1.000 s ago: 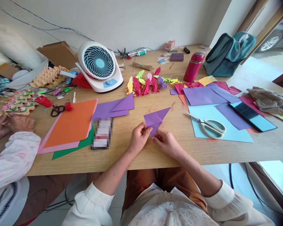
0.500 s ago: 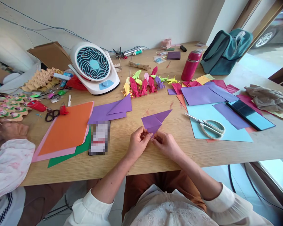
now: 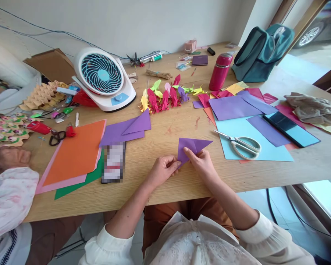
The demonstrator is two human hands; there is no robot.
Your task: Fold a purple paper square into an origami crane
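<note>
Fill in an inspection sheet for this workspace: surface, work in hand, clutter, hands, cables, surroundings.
Surface: wooden table, with reddish marks near the colorful paper figures.
Work in hand: folded purple paper, its right end pointed.
Clutter: white-handled scissors on light-blue paper; orange paper, white fan and red bottle also out.
Hands: left hand pinches the paper's near corner; right hand has its thumb on the upper face.
Cables: blue cables across the wall; black cables below table level, right.
Surroundings: co-worker's hand at left; car wheel outside, right.
</note>
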